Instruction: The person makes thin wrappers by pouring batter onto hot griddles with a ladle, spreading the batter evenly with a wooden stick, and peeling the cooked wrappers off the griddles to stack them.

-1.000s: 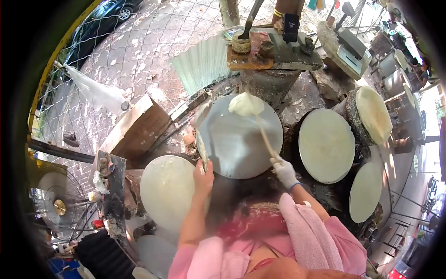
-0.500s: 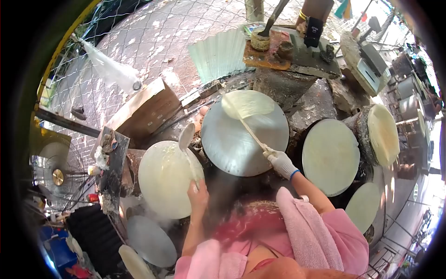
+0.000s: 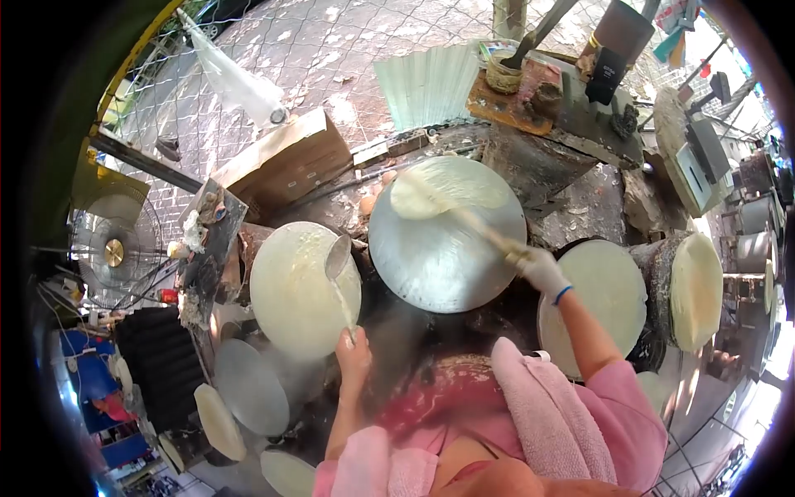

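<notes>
While the right hand point(image 3: 542, 273), in a white glove, keeps a closed grip on a wooden stick point(image 3: 480, 228), pale batter point(image 3: 468, 186) lies towards the far edge of the round central plate point(image 3: 439, 269). The stick reaches across from the plate's right edge to the batter; its far end is blurred, so its exact contact cannot be told. The bare left hand point(image 3: 354, 356) has its grip closed round the handle of a ladle point(image 3: 337, 257), whose bowl is over the far right part of the left plate point(image 3: 286, 286); whether they touch is unclear.

The spreading looks only partly done: the far part of the central plate has its layer, but the middle and near edge show grey metal, uncovered so far. The left plate and the right plate point(image 3: 592, 290), partly behind the forearm, look coated almost to their edges. Whether those layers are cooked cannot be told.
</notes>
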Motion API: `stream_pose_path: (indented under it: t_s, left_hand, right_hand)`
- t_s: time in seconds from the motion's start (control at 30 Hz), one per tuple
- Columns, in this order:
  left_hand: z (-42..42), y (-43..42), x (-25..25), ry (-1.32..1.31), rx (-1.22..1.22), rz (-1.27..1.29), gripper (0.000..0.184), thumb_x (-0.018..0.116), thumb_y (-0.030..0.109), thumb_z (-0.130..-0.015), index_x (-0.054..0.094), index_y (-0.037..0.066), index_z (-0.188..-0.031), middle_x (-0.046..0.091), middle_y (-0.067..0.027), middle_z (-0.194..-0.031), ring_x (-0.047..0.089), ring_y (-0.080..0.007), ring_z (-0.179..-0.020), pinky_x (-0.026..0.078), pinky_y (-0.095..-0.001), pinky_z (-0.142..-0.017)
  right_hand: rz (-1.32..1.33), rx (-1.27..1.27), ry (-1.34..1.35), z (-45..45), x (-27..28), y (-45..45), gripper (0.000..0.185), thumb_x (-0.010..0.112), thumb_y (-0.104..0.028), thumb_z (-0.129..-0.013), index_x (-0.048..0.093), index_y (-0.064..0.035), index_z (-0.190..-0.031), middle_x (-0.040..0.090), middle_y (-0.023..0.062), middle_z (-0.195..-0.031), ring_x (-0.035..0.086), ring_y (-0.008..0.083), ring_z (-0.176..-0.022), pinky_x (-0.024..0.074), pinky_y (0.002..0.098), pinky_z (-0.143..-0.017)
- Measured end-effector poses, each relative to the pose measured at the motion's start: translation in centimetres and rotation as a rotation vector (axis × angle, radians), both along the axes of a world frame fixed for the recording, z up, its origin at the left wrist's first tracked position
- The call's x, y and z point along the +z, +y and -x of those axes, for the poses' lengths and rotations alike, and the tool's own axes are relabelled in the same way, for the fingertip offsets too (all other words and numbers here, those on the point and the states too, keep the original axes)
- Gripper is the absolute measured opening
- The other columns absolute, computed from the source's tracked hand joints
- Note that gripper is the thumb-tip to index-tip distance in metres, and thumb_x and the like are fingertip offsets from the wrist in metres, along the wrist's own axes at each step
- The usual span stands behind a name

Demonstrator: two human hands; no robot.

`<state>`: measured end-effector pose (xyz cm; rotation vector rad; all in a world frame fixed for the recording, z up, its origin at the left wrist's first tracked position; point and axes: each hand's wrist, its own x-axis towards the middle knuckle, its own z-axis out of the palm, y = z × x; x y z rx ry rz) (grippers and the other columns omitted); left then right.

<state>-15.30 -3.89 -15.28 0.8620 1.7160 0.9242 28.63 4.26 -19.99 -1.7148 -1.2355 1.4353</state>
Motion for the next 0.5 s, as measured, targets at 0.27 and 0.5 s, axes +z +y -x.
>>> stream_pose_path:
  t_s: [0.27,0.5]
  left_hand:
    - [-0.7,-1.8,0.9,0.075,0.058,0.106,0.020,0.057,0.019,-0.097,0.052,0.004,-0.085,0.052,-0.0006,-0.068,0.047,-0.0067,-0.054,0.039,-0.0250,-0.048]
    - [1.3,-3.1,-2.3,0.271,-0.031,0.007,0.018,0.056,0.022,-0.100,0.051,0.007,-0.090,0.046,0.0030,-0.062,0.039,-0.0056,-0.042,0.032,-0.0234,-0.039]
  right_hand:
    - [0.342,0.248,0.171,1.0,1.4,1.4,0.041,0.065,-0.033,-0.096,0.064,-0.0107,-0.130,0.056,-0.0038,-0.072,0.046,0.0064,-0.059,0.0424,0.0241,-0.055]
    - [0.128,0.325,-0.045,-3.1,0.8,7.2,0.045,0.065,-0.031,-0.096,0.059,-0.0096,-0.134,0.057,-0.0033,-0.070,0.046,0.0058,-0.062,0.0402,0.0226,-0.056]
